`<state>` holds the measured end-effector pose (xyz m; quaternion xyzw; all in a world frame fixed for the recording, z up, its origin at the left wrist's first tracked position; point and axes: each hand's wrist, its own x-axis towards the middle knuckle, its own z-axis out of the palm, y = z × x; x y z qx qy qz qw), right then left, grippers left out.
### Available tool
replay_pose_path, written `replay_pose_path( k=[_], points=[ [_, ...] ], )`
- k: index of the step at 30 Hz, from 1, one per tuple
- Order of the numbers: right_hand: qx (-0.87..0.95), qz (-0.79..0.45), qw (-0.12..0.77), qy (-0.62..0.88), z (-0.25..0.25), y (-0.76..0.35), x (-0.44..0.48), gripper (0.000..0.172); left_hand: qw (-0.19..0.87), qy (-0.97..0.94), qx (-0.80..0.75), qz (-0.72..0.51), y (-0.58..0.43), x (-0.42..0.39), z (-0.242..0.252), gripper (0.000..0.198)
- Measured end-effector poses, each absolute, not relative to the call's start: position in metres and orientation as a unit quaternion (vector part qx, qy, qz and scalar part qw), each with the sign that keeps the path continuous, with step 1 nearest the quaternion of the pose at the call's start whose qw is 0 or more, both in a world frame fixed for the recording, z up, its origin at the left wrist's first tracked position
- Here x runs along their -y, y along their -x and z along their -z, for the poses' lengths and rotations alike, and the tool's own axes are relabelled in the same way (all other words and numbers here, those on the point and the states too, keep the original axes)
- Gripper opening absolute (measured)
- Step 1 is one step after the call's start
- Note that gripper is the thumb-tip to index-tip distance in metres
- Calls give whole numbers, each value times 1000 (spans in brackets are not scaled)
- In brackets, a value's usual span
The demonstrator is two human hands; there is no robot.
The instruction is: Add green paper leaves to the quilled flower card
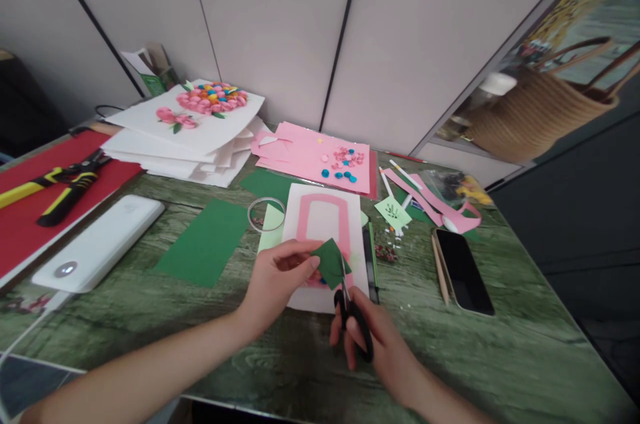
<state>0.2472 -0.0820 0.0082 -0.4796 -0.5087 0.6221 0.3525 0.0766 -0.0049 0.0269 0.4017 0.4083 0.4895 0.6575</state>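
Nearest the camera, the right hand (385, 351) is closed around the black handles of the scissors (344, 291), fingers through the loops, blades pointing to the far side. The blade tips meet the small green paper piece (331, 263), which the left hand (275, 284) pinches between thumb and fingertips just left of the blades. The piece is held slightly above the near end of the white card (325, 221), which has a pink frame on it.

All of this sits on a green, wood-grained surface (500, 357). At the far left lies a red sheet (25, 224) with yellow-and-black pliers (60, 184) on it. Beyond the card, at the far left, a stack of white sheets (200, 151) carries pink rolled-paper flowers (213, 97) on top. To its right lie pink sheets (300, 157) scattered with small blue and pink rolls. A dark green sheet (207, 241) lies flat left of the card, and a white power bank (100, 241) lies further left, beside the red sheet. On the right, a black phone (463, 271) lies face up with a wooden stick (440, 267) just beside it. A clear ring (266, 214) rests near the card's far left corner, and a light green slip (393, 211) lies to the card's far right.
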Motion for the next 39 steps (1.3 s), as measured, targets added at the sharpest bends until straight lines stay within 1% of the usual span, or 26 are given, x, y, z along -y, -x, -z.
replay_pose_path(
  k=[5, 13, 17, 20, 23, 27, 39],
  points=[
    [507, -620, 351, 485, -11, -246, 83, 37, 655, -403, -406, -494, -77, 5, -27, 17],
    [502, -618, 327, 509, -21, -244, 79, 41, 637, -420, -408, -501, -75, 4, -23, 20],
    [512, -618, 318, 504, -20, -246, 79, 40, 628, -424, -415, -504, -75, 3, -24, 21],
    [518, -617, 312, 503, -20, -248, 79, 38, 621, -428, -410, -512, -75, 2, -26, 15],
    [516, -619, 309, 505, -22, -248, 78, 40, 611, -431, -407, -525, -75, 1, -27, 9],
    [510, -626, 305, 505, -25, -249, 77, 43, 608, -431, -405, -530, -75, 0, -27, 8],
    [536, -608, 285, 511, -25, -252, 77, 41, 617, -415, -411, -527, -74, -2, -25, 8]
  ],
)
